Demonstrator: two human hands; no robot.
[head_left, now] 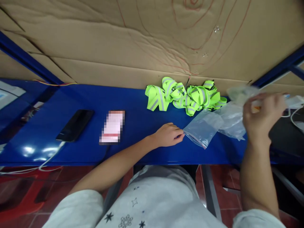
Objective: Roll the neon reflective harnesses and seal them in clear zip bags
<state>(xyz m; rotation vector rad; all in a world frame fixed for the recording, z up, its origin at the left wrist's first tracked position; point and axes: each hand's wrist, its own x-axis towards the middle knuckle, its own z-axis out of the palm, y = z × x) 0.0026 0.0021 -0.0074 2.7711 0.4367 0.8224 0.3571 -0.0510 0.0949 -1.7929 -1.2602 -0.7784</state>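
My left hand (169, 135) rests on the blue table with its fingers closed on the near-left corner of a clear zip bag (201, 128). The bag lies flat, its reddish zip edge facing me. To the right, my right hand (264, 110) is raised and smeared by motion. Its fingers look curled, but what they hold, if anything, is hidden. More crumpled clear plastic bags (234, 118) lie beside and partly behind that hand. Beyond the zip bag, a heap of neon-yellow reflective straps (199, 96) with grey stripes sits against the cardboard.
On the left of the blue table (137, 101) lie a dark phone (75, 125) with a white cable (53, 153) and a second phone (112, 127) with a blurred-out screen. A cardboard wall (99, 41) rises behind. White cables (293, 115) hang at the far right.
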